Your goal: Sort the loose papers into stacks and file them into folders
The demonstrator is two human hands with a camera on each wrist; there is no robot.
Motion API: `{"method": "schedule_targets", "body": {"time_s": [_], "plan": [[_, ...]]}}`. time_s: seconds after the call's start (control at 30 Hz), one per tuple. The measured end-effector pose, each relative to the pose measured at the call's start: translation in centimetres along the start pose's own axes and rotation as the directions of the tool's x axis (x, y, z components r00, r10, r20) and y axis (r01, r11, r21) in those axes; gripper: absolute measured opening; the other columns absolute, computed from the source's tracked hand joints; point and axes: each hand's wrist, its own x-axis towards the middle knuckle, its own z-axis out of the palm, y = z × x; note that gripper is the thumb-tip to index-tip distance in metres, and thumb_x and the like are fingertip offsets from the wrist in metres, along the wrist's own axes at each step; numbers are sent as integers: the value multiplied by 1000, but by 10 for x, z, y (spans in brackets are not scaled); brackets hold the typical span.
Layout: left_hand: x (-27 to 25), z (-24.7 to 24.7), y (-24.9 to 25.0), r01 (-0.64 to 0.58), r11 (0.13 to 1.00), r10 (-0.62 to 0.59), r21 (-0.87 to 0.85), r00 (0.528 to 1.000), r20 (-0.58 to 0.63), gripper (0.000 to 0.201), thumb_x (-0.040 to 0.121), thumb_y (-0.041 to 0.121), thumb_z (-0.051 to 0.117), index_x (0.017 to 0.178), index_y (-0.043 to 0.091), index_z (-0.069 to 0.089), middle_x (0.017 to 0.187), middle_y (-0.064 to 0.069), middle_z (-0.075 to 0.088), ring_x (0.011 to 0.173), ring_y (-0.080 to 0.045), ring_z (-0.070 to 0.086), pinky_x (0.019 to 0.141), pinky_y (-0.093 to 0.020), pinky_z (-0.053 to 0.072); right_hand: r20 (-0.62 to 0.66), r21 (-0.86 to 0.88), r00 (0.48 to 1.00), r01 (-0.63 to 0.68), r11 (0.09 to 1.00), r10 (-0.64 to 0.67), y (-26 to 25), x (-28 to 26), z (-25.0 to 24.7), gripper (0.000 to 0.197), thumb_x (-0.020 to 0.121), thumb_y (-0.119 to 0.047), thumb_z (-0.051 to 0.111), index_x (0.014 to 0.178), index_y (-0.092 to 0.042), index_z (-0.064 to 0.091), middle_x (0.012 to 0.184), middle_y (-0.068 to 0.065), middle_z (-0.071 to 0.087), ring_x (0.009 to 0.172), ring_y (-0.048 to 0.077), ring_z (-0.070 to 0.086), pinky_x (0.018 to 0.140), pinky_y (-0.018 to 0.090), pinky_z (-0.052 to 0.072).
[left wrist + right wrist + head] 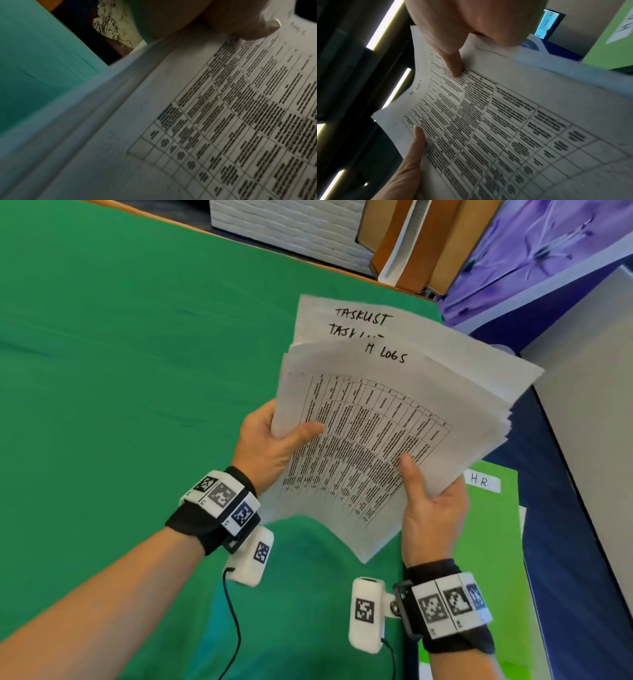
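The papers [394, 419] are in the air above the green table [120, 371], fanned out. The left hand [270, 446] pinches one edge and the right hand [430, 508] pinches the lower corner, thumbs on top. I think the sheets are light, floppy and slippery, so holding near both edges is safest.
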Motion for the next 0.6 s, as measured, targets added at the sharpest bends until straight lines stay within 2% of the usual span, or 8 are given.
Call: {"method": "schedule_targets", "body": {"time_s": [0.07, 0.13, 0.2, 0.3, 0.37, 0.47, 0.53, 0.6], "plan": [[-4, -3, -6, 12, 1000, -12, 25, 1000, 3, 46, 69, 28, 77, 109, 9, 62, 99, -3, 70, 90, -7, 70, 72, -21, 57, 6, -28, 1000, 12, 1000, -12, 9, -3, -1, 43, 82, -7, 73, 121, -1, 56, 110, 1, 70, 100, 11, 67, 84, 24, 55], [-7, -7, -18, 110, 989, -112, 96, 994, 14, 46, 72, 29, 80, 106, 3, 63, 88, -19, 65, 79, -21, 66, 71, -43, 57, 58, -113, 996, -68, 991, 75, 32, -7, -3, 53, 77, -11, 77, 124, -3, 53, 113, 3, 67, 100, 6, 65, 83, 18, 55], [-13, -8, -29, 209, 959, -208, 191, 978, -24, 41, 76, 22, 80, 105, -2, 65, 86, -15, 62, 76, -24, 59, 79, -50, 50, 102, -219, 980, -148, 964, 173, 49, -13, -6, 48, 77, -18, 79, 119, -10, 58, 109, -1, 68, 95, 2, 65, 86, 24, 56], [-19, -11, -47, 270, 948, -277, 168, 961, 18, 36, 76, 17, 81, 108, 12, 66, 93, 0, 72, 71, -12, 65, 79, -42, 56, 107, -247, 969, -190, 950, 222, 63, -12, -8, 38, 79, -20, 78, 114, -13, 64, 105, -5, 70, 92, 2, 67, 85, 23, 56], [-18, -14, -57, 315, 921, -330, 230, 944, 29, 31, 78, 19, 80, 107, 18, 68, 99, -1, 75, 84, -13, 69, 78, -29, 57, 107, -219, 964, -215, 952, 242, 70, -10, -10, 41, 77, -20, 79, 115, -13, 63, 106, -4, 70, 94, 4, 67, 82, 20, 55], [-14, -17, -70, 417, 840, -452, 348, 892, 21, 23, 96, 0, 54, 114, -10, 64, 110, -18, 67, 102, -28, 61, 75, -24, 53, 102, -221, 928, -330, 918, 358, 79, -10, -10, 48, 76, -22, 80, 118, -11, 59, 108, -2, 69, 98, 11, 65, 84, 25, 55], [-15, -18, -72, 397, 836, -428, 380, 904, -3, 37, 97, -9, 41, 79, -6, 73, 84, -9, 68, 91, -22, 56, 67, -23, 52, 4, -121, 882, -467, 876, 471, 83, -5, -13, 35, 85, -17, 71, 117, -7, 59, 110, 6, 67, 101, 21, 63, 89, 31, 54], [-10, -12, -68, 411, 838, -413, 359, 907, -76, 49, 92, -12, 45, 50, 14, 49, 54, 5, 48, 61, -15, 44, 55, -27, 42, -156, 16, 787, -603, 798, 598, 73, 3, -7, 30, 98, -11, 50, 127, -2, 50, 127, 16, 57, 117, 29, 55, 97, 28, 47]]}}
